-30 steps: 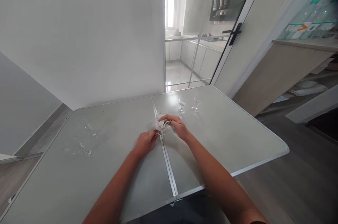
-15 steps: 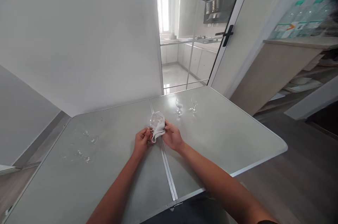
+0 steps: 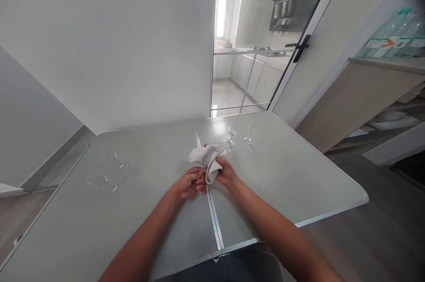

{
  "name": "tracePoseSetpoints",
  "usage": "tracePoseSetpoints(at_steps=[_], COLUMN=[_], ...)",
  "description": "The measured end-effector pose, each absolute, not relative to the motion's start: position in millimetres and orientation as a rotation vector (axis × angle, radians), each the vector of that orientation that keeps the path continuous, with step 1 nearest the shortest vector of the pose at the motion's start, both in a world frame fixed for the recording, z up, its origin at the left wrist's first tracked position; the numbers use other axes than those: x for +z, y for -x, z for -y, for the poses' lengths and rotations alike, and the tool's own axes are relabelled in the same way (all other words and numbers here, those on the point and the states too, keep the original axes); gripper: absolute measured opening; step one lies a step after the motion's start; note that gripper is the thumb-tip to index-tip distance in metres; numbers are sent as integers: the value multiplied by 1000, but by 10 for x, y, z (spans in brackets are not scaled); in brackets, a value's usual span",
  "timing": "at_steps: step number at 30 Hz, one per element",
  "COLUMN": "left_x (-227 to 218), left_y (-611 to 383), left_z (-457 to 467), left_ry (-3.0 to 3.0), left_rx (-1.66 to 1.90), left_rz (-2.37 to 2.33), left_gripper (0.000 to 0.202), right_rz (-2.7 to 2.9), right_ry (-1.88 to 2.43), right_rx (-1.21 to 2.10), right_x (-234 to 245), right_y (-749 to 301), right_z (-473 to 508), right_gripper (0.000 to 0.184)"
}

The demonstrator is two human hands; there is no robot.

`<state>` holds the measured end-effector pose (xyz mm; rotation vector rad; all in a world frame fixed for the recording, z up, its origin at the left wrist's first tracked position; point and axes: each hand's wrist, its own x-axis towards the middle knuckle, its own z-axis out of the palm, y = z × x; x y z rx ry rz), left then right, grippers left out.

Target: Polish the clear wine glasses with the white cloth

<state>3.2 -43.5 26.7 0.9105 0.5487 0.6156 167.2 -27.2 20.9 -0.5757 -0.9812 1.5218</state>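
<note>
Above the table's metal seam, my left hand [image 3: 192, 182] is closed with its fingers pinched on the stem end of a wine glass [image 3: 205, 169]. A white cloth [image 3: 206, 156] is bunched over the glass's bowl and hides most of it. My right hand [image 3: 227, 172] is closed around the cloth from the right, its thumb pressed on the folds. Farther back on the right half, two clear stemmed glasses stand upright: one wine glass [image 3: 231, 141] nearer the seam and another wine glass [image 3: 250, 140] to its right.
Several clear stemmed glasses [image 3: 113, 188] lie on the left part of the grey-green table [image 3: 159, 149]. A white wall [image 3: 149, 52] borders the table's far edge. A glass door [image 3: 239, 83] stands behind it. Plastic bottles [image 3: 392, 36] sit on a shelf unit [image 3: 365, 91] at right.
My right hand has shifted around the cloth, which now covers more of the bowl. My left hand has turned at the stem. The view has swung slightly left.
</note>
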Motion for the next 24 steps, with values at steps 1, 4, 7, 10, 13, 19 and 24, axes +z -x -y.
tracePoseSetpoints(at_steps=[1, 4, 7, 10, 13, 19, 24], left_x=[256, 190, 119, 107, 147, 119, 46], left_y=[-28, -48, -94, -118, -116, -158, -151], left_z=[429, 408, 408, 428, 448, 452, 363], left_ry=[-927, -1201, -1537, -1567, -1242, -863, -837], left_rx=[609, 771, 955, 925, 761, 866, 1079], left_rz=[-549, -735, -981, -960, -743, -639, -752], left_gripper=[40, 39, 24, 24, 38, 43, 38], right_rz=[997, 975, 1018, 1158, 1287, 1293, 1740], right_ry=[584, 728, 960, 1051, 987, 966, 850], right_rx=[1521, 1331, 944, 684, 560, 647, 764], right_x=[231, 294, 332, 337, 313, 220, 149], right_y=[-1681, -1676, -1669, -1699, -1730, -1607, -1555], right_z=[269, 248, 258, 309, 351, 338, 274], right_gripper=[53, 47, 34, 17, 16, 38, 51])
